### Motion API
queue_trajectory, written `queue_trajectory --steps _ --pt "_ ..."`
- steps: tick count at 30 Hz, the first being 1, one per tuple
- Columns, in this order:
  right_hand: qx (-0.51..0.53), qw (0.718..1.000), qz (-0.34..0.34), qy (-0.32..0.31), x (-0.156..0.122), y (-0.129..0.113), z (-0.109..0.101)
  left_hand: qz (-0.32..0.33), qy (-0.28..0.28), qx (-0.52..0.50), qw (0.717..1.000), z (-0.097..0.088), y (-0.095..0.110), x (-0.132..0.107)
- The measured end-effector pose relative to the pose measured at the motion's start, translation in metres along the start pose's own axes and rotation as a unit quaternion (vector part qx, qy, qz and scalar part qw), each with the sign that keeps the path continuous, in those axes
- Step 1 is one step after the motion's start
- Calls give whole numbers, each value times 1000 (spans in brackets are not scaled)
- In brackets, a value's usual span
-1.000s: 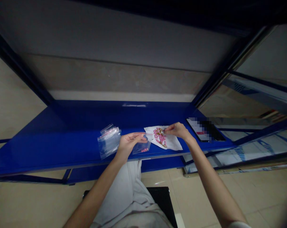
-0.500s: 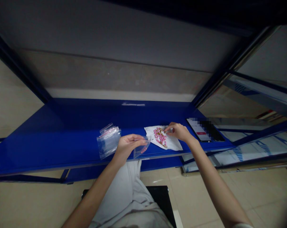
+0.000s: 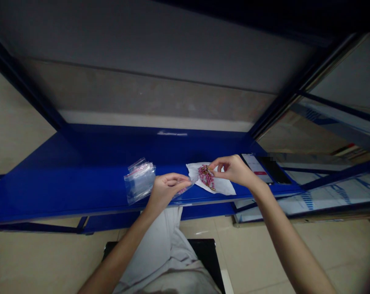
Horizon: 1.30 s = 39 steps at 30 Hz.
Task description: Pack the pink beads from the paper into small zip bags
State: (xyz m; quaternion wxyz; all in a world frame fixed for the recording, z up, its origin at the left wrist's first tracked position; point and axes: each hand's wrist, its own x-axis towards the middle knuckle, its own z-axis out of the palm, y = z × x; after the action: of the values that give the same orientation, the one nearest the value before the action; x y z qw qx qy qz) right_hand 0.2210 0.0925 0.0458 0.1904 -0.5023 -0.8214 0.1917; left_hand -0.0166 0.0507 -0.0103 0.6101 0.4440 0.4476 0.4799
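Note:
My left hand (image 3: pixel 169 188) pinches a small clear zip bag (image 3: pixel 193 180) near its top. Pink pills (image 3: pixel 182 190) show inside this bag, whose mouth points right toward a sheet of white paper (image 3: pixel 224 187). On the paper lies a heap of round pink pills (image 3: pixel 207 179) mixed with several shiny brown capsules (image 3: pixel 213 189). Just above the heap's right side, my right hand (image 3: pixel 229 169) has thumb and forefinger pinched together; a small yellowish-brown thing at the tips looks like a capsule.
A stack of clear zip bags (image 3: pixel 138 183) lies left of my left hand on the blue shelf (image 3: pixel 89 163). Right of the paper is a phone (image 3: pixel 256 168) with its screen lit. Blue posts (image 3: pixel 54 110) rise at the shelf's back corners.
My right hand has lifted from the heap, closer to me. The bag in my left hand has tipped flatter, its mouth now nearer the pills.

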Motion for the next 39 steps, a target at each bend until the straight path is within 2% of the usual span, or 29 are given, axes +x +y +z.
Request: queue_trajectory --steps 4,7,17,24,30,39 --pt "54 993 -100 -38 1 -50 -7 23 -6 29 999 4 -10 3" --pt "57 987 -135 -62 5 -66 -5 27 -13 20 999 6 -13 4" --pt "39 983 -154 -90 15 -70 0 11 -48 0 999 7 -7 3" --pt "81 986 -143 -35 10 -67 2 -11 -60 -81 995 8 -2 4" --pt "51 989 -133 -31 5 -66 6 -4 -83 -120 989 5 0 4" --pt "113 979 -123 -119 8 -75 9 5 -77 -133 988 4 -2 7"
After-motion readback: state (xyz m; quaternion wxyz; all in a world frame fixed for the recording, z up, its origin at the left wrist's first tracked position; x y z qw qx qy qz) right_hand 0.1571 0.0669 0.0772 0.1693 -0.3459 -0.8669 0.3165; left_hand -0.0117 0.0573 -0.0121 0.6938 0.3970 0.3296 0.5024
